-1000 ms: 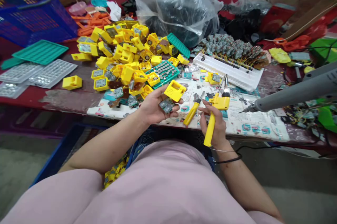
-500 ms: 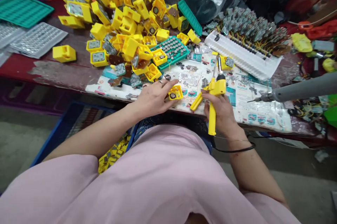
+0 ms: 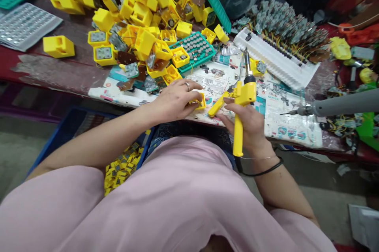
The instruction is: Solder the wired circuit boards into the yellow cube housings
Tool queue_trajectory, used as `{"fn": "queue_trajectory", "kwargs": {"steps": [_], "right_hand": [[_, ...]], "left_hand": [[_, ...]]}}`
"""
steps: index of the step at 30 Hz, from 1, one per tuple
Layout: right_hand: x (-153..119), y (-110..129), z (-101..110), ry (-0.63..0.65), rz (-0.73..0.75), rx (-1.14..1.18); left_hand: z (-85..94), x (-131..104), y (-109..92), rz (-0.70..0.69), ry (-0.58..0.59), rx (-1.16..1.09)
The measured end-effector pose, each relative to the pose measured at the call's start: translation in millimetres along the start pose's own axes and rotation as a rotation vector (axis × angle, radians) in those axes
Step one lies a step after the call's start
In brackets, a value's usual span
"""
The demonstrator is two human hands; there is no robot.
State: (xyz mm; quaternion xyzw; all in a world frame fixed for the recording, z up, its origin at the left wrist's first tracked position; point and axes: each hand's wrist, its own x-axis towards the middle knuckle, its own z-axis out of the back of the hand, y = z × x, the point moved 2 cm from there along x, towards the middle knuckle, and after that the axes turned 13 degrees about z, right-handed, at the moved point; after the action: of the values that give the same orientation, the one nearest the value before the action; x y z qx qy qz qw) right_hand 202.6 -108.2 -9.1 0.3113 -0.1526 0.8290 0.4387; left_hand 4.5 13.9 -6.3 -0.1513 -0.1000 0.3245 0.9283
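On bench (image 3: 44, 66), front edge, lies yellow case (image 3: 202, 103) at fingertips of L hand (image 3: 176, 101); only R part shows, rest hidden by hand, so long axis unclear. L hand is nearer: fingers bent over case, can't tell if gripping or just steadying. R hand (image 3: 250, 120) is off to R, wrapped round yellow gun (image 3: 247, 92), its metal tip pointing up & away to bench rear, not at case. Btwn hands, driver (image 3: 217, 105) lies aslant nr R fingers; contact unclear. Underneath: printed sheet (image 3: 272, 124) w/ small bits. Behind L hand: heap (image 3: 143, 13) of yellow cases, green tray (image 3: 204, 58) of round metal bits alongside. Farther R: white rack (image 3: 271, 60) w/ wired parts; grey tool (image 3: 340, 104) juts in from R, thin bit twd sheet. Below bench, L: blue bin (image 3: 62, 129), yellow parts inside.
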Motion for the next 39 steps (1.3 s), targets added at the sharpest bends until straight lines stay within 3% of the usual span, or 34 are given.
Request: {"fn": "queue_trajectory", "kwargs": {"steps": [5,8,11,14,18,22,27,34,39], "right_hand": [[10.3,22.1,-25.0,-0.003,-0.076,-0.077],[15.3,31.1,-41.1,-0.021,-0.131,-0.095],[19.1,33.4,-51.1,-0.025,-0.162,-0.082],[18.6,26.8,-52.2,-0.009,-0.167,-0.035],[13.2,12.5,-45.3,0.058,-0.161,0.021],[12.2,10.5,-40.7,0.031,-0.146,0.026],[19.1,25.1,-43.1,-0.016,-0.117,0.080],[20.5,27.6,-45.8,0.030,-0.162,-0.028],[17.6,13.0,-40.9,0.067,-0.121,0.130]], "left_hand": [[6.8,23.4,-7.3,-0.036,0.196,0.164],[9.0,27.3,-12.6,-0.074,0.188,0.173],[9.7,25.3,-13.3,-0.016,0.167,0.207],[13.6,20.8,-12.0,0.079,0.150,0.320],[22.3,14.9,-12.9,0.083,0.127,0.380],[25.5,13.5,-10.6,0.185,0.144,0.237],[25.2,17.3,-5.4,0.329,0.214,0.144],[25.0,20.6,4.3,0.295,0.325,-0.129],[29.2,23.7,7.5,0.303,0.393,-0.118]]}}
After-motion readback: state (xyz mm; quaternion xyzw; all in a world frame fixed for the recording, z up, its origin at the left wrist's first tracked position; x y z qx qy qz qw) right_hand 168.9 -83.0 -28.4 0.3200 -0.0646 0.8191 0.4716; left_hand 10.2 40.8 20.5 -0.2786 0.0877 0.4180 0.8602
